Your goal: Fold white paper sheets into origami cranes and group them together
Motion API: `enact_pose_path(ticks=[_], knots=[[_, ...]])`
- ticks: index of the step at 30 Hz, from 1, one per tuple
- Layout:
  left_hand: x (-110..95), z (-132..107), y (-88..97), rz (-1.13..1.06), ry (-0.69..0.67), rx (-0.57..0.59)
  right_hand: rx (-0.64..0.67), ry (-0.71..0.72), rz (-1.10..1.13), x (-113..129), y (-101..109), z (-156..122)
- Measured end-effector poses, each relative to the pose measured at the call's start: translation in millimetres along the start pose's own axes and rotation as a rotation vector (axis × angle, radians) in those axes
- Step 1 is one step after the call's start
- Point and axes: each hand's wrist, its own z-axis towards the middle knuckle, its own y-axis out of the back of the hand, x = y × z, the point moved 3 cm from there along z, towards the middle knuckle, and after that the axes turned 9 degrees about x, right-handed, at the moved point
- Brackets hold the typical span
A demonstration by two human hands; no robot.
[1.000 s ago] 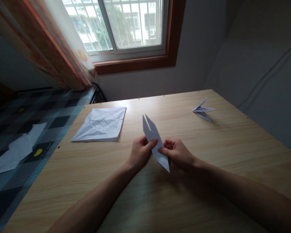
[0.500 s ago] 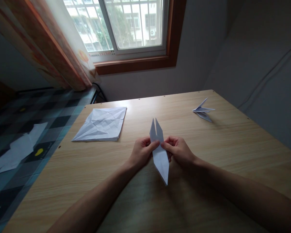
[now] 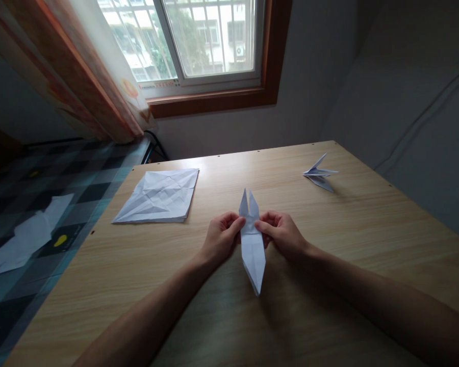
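A long white folded paper (image 3: pixel 253 250) is held over the middle of the table, its two narrow points facing away from me and one broader point toward me. My left hand (image 3: pixel 222 233) pinches its left edge, thumb on top and fingers curled beneath. On the opposite edge my right hand (image 3: pixel 283 232) grips in the same way. Both thumbs press near the base of the two narrow points. The fingertips under the paper are hidden.
Creased square paper sheets (image 3: pixel 158 196) lie at the table's back left. A folded paper piece (image 3: pixel 319 173) with spread points rests at the back right. Left of the wooden table (image 3: pixel 137 295), torn paper (image 3: pixel 26 239) lies on a checked cloth (image 3: pixel 99 158). A window is behind.
The folded paper has turned slightly, its near tip shifting left and its far points shifting right. The gap between those points looks wider. Both hands keep their grip.
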Motion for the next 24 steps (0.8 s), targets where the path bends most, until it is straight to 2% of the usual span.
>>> enact_pose_path(ticks=[4,9,13,24], knots=[[-1,0,-3.1,-0.079,-0.021,0.055,0.000,0.037,-0.016,-1,5,2],[-1,-2,-7.6,-0.074,0.006,0.181,-0.137,0.111,0.034,-3,13,5],[4,-1,-6.6,-0.078,-0.010,0.176,-0.188,0.164,0.045,-1,11,4],[6,0,-4.6,-0.043,-0.055,0.134,-0.151,0.199,-0.254,-2,7,-2]])
